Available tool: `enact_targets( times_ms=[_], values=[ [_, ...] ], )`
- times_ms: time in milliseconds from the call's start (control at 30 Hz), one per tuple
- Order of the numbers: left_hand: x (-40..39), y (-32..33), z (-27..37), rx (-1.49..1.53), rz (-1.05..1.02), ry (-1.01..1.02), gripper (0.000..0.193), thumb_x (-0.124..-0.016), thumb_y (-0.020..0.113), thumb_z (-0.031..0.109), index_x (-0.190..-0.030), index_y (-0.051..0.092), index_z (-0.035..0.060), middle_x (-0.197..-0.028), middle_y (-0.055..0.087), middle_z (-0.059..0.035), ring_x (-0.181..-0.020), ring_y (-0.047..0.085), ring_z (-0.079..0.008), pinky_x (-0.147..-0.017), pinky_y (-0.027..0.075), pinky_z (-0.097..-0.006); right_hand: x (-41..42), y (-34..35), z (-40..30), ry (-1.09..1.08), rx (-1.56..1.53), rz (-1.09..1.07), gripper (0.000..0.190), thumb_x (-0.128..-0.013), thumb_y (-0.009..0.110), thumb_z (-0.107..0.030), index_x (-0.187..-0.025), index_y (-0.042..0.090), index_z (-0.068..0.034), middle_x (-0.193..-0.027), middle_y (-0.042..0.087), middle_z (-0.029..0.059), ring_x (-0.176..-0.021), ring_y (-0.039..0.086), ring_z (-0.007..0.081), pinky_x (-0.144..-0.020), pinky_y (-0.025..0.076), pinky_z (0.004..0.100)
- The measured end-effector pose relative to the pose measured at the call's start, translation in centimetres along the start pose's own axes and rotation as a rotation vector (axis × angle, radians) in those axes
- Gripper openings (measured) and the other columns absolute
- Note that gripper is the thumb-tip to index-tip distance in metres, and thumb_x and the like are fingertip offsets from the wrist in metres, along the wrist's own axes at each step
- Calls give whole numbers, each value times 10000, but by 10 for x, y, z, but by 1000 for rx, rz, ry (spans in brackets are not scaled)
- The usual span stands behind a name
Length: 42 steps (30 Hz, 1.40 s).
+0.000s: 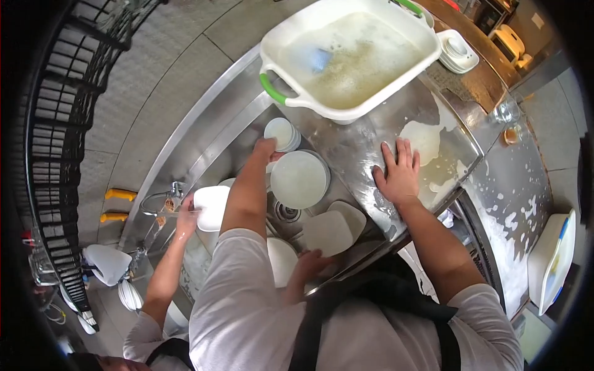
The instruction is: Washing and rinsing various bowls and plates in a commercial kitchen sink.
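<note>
My left hand (267, 148) reaches into the steel sink (222, 162) and grips a stack of small round white bowls (280, 132) near its far end. Beside that stack stands a pile of larger round white dishes (298, 180). My right hand (400, 178) rests flat, fingers spread, on the wet steel counter (362, 139), next to a foamy puddle (420, 141). Squarish white plates (327, 232) lie in the nearer part of the sink, close to the drain (286, 211).
A co-worker at the left holds a white dish (211, 208) near a faucet (176, 189); another hand of a person (311, 264) touches the squarish plates. A white basin (343, 111) with cloudy water stands beyond. Stacked dishes (459, 58), glasses (506, 110) and another basin (543, 278) are at right.
</note>
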<state>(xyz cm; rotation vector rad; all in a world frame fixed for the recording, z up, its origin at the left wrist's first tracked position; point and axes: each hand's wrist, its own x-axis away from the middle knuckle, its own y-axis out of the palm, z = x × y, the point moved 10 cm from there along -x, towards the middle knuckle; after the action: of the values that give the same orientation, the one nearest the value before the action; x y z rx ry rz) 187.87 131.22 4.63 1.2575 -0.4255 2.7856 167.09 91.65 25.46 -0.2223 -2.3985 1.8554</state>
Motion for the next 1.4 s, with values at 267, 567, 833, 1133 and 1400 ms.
enact_targets(
  times_ms=[267, 567, 833, 1133, 1400],
  values=[
    [42, 0, 22, 121, 152, 147, 293, -960, 500, 137, -1241, 547, 69, -1056, 667, -133, -793, 716, -262, -577, 625, -362, -1, 4, -1, -9, 31, 13, 655, -885, 543, -440, -1468, 423, -166, -1552, 275, 199, -1473, 170, 353, -1179, 91, 543],
    [8, -48, 32, -670, 335, 195, 378, -928, 500, 170, -1288, 491, 54, -1153, 631, -215, -936, 694, -363, -810, 588, -450, -2, 0, -16, -33, 7, 32, 661, -870, 554, -429, -1463, 430, -163, -1539, 299, 200, -1468, 185, 356, -1179, 93, 543],
    [1, -60, 29, -1181, 510, 308, 482, -920, 522, 302, -1328, 418, 69, -1235, 607, -259, -1102, 624, -413, -928, 509, -494, -4, -1, -24, -51, -20, 30, 653, -870, 556, -430, -1459, 436, -174, -1538, 303, 201, -1466, 193, 358, -1181, 93, 542],
    [26, -9, 61, -967, 414, 267, 520, -919, 533, 359, -1325, 388, 67, -1143, 663, -234, -1077, 648, -382, -917, 509, -492, 1, 3, 5, 6, 43, 27, 651, -877, 556, -429, -1468, 424, -191, -1540, 304, 194, -1468, 193, 348, -1186, 95, 535],
    [51, -40, 35, -413, 649, 599, 270, -931, 485, 251, -879, 669, 60, -883, 722, -142, -901, 678, -305, -783, 504, -483, 0, 3, -12, -74, 67, 42, 650, -886, 550, -423, -1478, 409, -193, -1547, 302, 187, -1474, 188, 341, -1184, 112, 530]
  ],
)
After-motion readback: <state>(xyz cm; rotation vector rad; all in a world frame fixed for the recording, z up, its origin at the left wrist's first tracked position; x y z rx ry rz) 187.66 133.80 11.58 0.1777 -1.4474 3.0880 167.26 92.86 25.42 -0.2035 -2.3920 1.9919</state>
